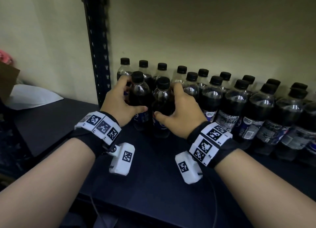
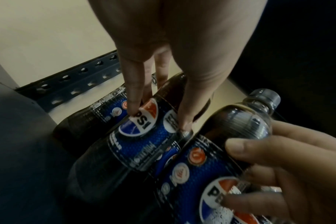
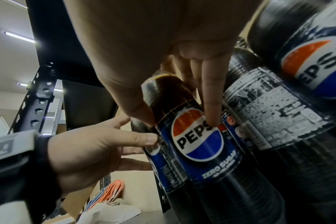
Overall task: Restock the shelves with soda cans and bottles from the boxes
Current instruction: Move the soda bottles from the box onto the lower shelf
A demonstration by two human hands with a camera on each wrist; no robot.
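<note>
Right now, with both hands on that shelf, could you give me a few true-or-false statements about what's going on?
1. Each hand grips its own bottle: the left hand the left bottle, the right hand the right bottle. True.
2. The two held bottles lie on their sides. False: they stand upright on the shelf.
3. The bottle caps are red. False: they are black.
4. The label reads Pepsi. True.
5. The other bottles sit left of the hands. False: they sit behind and to the right.
</note>
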